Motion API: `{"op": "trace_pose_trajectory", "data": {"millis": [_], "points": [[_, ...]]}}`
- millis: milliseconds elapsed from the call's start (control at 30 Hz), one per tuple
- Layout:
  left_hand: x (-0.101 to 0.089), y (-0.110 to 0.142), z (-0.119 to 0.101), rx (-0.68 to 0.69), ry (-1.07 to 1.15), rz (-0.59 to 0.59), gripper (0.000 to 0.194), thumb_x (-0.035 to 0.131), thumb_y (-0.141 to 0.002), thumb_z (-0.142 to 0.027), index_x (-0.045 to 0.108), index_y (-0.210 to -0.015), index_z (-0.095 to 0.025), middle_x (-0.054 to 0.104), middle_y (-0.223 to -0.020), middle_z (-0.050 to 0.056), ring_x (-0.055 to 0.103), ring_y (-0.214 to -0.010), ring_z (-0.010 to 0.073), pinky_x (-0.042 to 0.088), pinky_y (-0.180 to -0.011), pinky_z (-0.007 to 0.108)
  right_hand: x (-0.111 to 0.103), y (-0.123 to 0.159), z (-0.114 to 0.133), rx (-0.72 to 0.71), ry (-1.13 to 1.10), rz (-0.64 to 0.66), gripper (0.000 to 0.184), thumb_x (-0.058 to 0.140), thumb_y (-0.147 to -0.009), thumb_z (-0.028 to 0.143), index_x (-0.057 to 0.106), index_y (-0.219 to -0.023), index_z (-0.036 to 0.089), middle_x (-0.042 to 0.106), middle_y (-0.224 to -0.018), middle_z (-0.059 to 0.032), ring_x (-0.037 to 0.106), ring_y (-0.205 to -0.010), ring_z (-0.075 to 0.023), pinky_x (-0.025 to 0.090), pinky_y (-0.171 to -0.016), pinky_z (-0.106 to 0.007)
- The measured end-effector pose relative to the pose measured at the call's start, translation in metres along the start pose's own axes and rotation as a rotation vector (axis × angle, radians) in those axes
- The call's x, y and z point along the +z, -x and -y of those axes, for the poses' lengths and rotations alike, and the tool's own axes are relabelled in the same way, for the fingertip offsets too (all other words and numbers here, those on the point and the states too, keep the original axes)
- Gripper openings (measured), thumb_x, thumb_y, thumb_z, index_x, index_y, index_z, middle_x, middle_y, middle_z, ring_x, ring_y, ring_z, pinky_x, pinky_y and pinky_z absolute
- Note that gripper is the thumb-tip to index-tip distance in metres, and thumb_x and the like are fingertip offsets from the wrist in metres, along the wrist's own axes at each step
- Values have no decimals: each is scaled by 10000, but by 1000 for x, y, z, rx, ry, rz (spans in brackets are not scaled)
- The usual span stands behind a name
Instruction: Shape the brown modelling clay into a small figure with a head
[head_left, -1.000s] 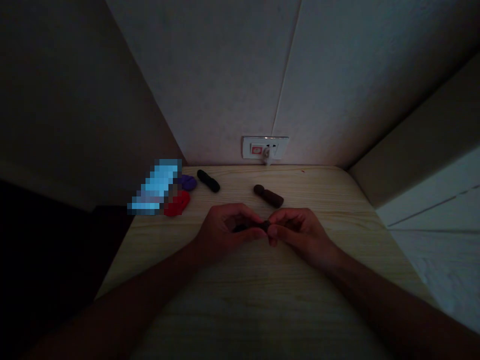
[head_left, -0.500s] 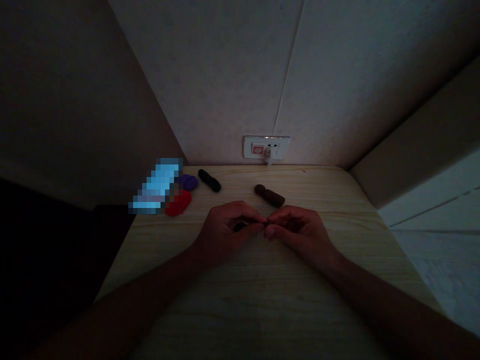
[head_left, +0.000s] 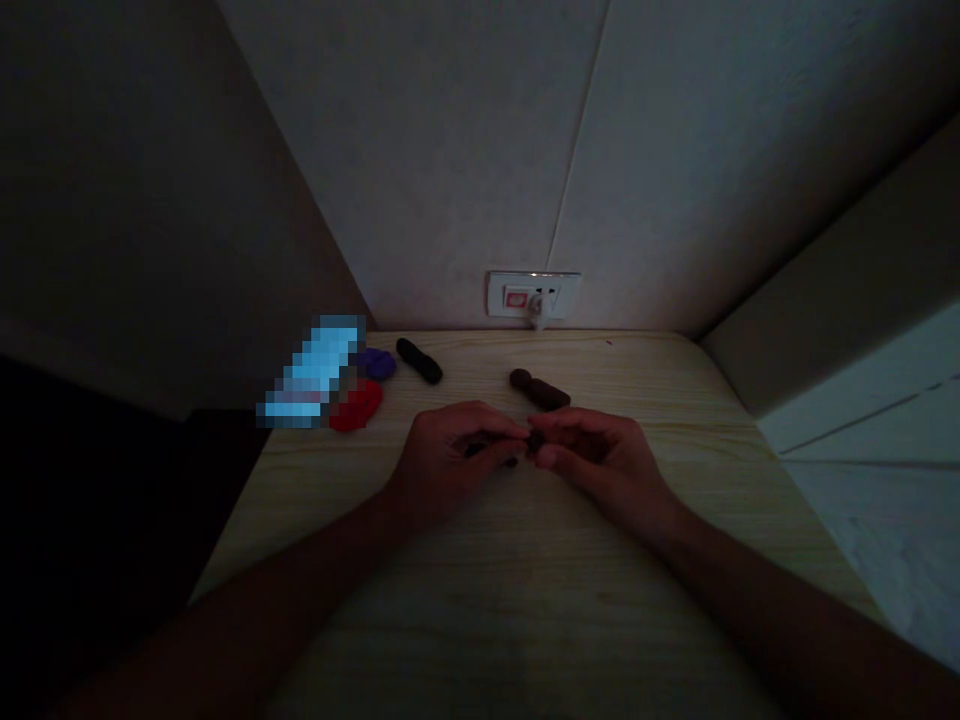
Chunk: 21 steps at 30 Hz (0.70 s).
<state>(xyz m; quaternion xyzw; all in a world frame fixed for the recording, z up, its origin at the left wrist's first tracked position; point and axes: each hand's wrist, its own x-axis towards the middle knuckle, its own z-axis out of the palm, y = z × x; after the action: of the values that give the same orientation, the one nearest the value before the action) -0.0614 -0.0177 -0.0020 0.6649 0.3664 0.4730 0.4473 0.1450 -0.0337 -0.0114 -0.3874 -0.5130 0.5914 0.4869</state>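
My left hand [head_left: 450, 455] and my right hand [head_left: 604, 455] meet over the table, fingertips pinched on a small dark lump of modelling clay [head_left: 535, 440]. Another dark piece [head_left: 512, 462] shows below my left fingers, mostly hidden by that hand. Just beyond my right hand lies a brown clay piece [head_left: 546, 392], a ball at one end of a thicker roll. Farther left is a black clay roll [head_left: 418, 361]. A purple clay lump [head_left: 379, 364] and a flattened red clay lump [head_left: 357, 405] lie at the left edge.
A bright, pixelated rectangle [head_left: 315, 370] covers the table's left back corner. The pale wooden table [head_left: 487, 620] backs onto a wall with a socket [head_left: 533, 297], which has a plug in it. Cabinet panels [head_left: 862, 390] stand on the right. The light is dim.
My fingertips have parted slightly, so more of the dark lump shows between them. A dark piece below my left fingers has come into view. The clay pieces on the table stay put.
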Motion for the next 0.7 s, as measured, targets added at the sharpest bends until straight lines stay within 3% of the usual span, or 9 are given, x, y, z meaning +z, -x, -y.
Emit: {"op": "trace_pose_trajectory", "data": {"millis": [100, 233, 467, 700], "points": [[1, 1, 3, -37, 73, 10, 136, 841, -792, -149, 814, -917, -194, 832, -900, 46, 797, -799, 181, 669, -745, 278, 0, -1, 1, -12, 55, -38, 158, 916, -773, 312, 851, -915, 287, 822, -810, -6, 741, -684, -146, 618, -648, -268], [1, 2, 6, -115, 128, 23, 153, 866, -788, -201, 818, -933, -187, 841, -903, 55, 804, -788, 192, 674, -743, 294, 0, -1, 2, -67, 85, -55, 174, 938, -737, 294, 856, -890, 281, 818, -860, -13, 748, -747, -163, 626, -685, -288], [-2, 1, 6, -21, 83, 20, 121, 885, -760, -158, 857, -859, -221, 826, -805, 37, 767, -706, 154, 621, -643, 225, 2, 0, 4, -88, 84, 0, 117, 924, -762, 251, 857, -852, 285, 815, -849, -15, 755, -758, -163, 637, -719, -297], [-1, 0, 1, 0, 12, 50, 117, 785, -870, -213, 862, -957, -218, 793, -747, 37, 732, -662, 144, 612, -633, 233, 2, -3, -1, -43, -19, -32, 158, 933, -755, 268, 850, -889, 259, 827, -790, -10, 761, -659, -155, 664, -675, -308]]}}
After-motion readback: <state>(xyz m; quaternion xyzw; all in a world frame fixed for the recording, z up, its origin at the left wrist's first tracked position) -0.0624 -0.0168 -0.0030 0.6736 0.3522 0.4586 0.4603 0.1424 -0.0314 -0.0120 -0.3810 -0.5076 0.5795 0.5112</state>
